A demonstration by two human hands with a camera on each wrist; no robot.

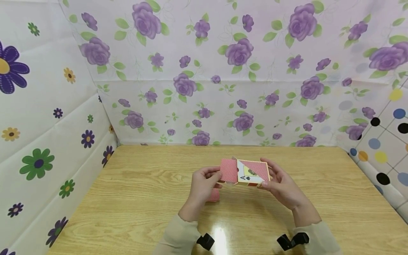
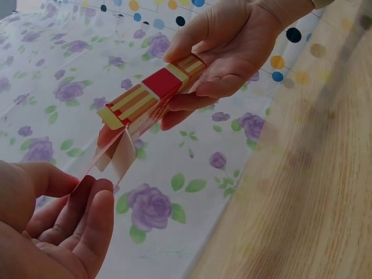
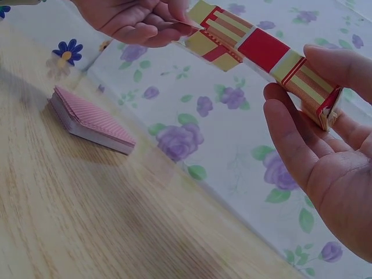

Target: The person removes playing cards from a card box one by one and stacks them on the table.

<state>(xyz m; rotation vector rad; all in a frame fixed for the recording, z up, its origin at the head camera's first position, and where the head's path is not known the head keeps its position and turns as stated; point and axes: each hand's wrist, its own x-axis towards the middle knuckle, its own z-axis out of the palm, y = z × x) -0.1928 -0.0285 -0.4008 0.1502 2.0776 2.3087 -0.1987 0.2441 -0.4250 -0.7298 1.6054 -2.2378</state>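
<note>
A playing-card box (image 1: 253, 171) with an ace of spades on its face is held above the table. My right hand (image 1: 283, 186) grips its right end, thumb on the near edge and fingers at the far side. From the box's left end, between small side flaps, sticks a thin red-patterned playing card (image 1: 228, 170). My left hand (image 1: 203, 182) pinches its outer end between thumb and fingers. Whether it is one card or several I cannot tell. A stack of red-backed cards (image 3: 93, 119) lies on the table, partly hidden behind my left hand in the head view.
The wooden table (image 1: 153, 180) stretches around both hands. Behind it rises a floral cloth (image 1: 204, 71), with a flower-print cloth (image 1: 38, 124) on the left and a dotted cloth (image 1: 385, 141) on the right. Black wrist straps (image 1: 205, 241) show near the sleeves.
</note>
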